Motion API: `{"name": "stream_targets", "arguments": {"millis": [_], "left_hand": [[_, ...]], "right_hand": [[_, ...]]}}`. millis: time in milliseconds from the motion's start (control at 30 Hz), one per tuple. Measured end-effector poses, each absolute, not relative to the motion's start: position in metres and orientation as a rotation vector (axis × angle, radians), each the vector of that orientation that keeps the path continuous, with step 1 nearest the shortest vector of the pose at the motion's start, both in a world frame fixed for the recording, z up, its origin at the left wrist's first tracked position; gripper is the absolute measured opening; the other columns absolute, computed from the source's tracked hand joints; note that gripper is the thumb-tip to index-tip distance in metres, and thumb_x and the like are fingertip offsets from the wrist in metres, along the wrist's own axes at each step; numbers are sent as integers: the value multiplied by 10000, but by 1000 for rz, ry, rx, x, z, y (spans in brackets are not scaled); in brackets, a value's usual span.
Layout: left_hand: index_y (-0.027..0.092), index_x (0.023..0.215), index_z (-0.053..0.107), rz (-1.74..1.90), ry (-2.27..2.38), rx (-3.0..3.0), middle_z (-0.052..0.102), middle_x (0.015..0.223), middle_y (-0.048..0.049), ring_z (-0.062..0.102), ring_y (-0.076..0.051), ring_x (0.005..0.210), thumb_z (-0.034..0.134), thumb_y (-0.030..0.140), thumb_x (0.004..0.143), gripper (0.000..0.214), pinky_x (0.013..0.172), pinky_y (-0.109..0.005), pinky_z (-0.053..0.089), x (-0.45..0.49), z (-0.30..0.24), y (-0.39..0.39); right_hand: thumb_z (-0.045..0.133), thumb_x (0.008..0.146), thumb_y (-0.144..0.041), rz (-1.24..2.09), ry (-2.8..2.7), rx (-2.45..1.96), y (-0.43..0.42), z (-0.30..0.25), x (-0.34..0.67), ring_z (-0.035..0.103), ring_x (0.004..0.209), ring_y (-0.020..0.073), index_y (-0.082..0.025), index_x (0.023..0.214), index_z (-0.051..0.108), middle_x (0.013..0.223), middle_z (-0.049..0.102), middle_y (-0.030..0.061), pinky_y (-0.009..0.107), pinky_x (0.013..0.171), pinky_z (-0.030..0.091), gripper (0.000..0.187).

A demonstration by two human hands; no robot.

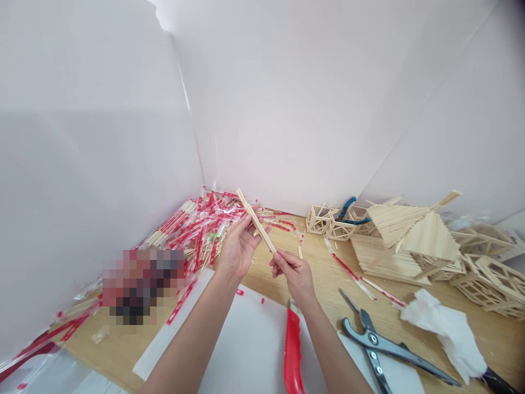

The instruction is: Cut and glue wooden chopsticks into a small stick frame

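Observation:
Both my hands hold one pair of bare wooden chopsticks [256,220] slanted above the wooden table [328,276]. My left hand [238,246] grips the chopsticks near their middle, fingers curled around them. My right hand [293,273] pinches their lower end between thumb and fingers. Behind my left hand lies a heap of chopsticks in red-and-clear wrappers [197,227], with several torn wrappers strewn about.
White panels wall in the table at the back and left. Stick-built lattice cubes [322,219], a stick house model [414,235] and more frames [488,271] stand at right. Blue-handled pliers [348,210], metal shears [381,345], a red-handled tool [292,350], crumpled tissue [445,325] and white paper [246,350] lie nearby.

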State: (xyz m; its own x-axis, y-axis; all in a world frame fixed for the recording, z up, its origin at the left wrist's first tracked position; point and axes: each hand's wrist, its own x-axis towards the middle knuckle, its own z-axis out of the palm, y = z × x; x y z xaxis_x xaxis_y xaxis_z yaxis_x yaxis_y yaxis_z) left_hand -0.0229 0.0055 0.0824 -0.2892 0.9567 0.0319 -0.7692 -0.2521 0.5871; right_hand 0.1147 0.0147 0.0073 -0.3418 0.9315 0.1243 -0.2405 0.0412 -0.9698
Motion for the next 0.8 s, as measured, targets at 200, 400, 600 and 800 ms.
{"name": "stream_targets", "arguments": {"millis": [200, 400, 600, 800], "left_hand": [[180, 1045, 644, 1796, 566, 460, 664, 843, -20, 593, -99, 813, 536, 164, 814, 255, 899, -327, 461, -21, 82, 5], [176, 1076, 629, 1792, 580, 470, 668, 832, -21, 606, -101, 807, 538, 174, 813, 279, 906, -325, 459, -20, 82, 5], [179, 1051, 636, 1807, 623, 493, 670, 980, -49, 610, -133, 934, 536, 184, 820, 252, 924, -327, 449, -18, 82, 6], [179, 1040, 637, 1812, 623, 538, 651, 1068, -71, 594, -158, 1006, 558, 173, 815, 239, 938, -344, 445, -17, 79, 7]], "right_hand": [[615, 770, -363, 1498, -1321, -791, 15, 8, 115, 533, 524, 87, -174, 844, 705, 698, 581, 15, 238, 489, 489, 222], [635, 746, -374, 1496, -1301, -819, 13, 12, 114, 537, 526, 93, -174, 817, 712, 686, 581, 20, 243, 489, 492, 226], [638, 739, -385, 1513, -1295, -844, 12, 13, 114, 543, 522, 97, -160, 787, 714, 680, 594, 25, 245, 491, 493, 242], [648, 725, -402, 1566, -1257, -875, 14, 11, 115, 561, 511, 105, -154, 751, 713, 649, 620, 30, 259, 505, 498, 257]]}}
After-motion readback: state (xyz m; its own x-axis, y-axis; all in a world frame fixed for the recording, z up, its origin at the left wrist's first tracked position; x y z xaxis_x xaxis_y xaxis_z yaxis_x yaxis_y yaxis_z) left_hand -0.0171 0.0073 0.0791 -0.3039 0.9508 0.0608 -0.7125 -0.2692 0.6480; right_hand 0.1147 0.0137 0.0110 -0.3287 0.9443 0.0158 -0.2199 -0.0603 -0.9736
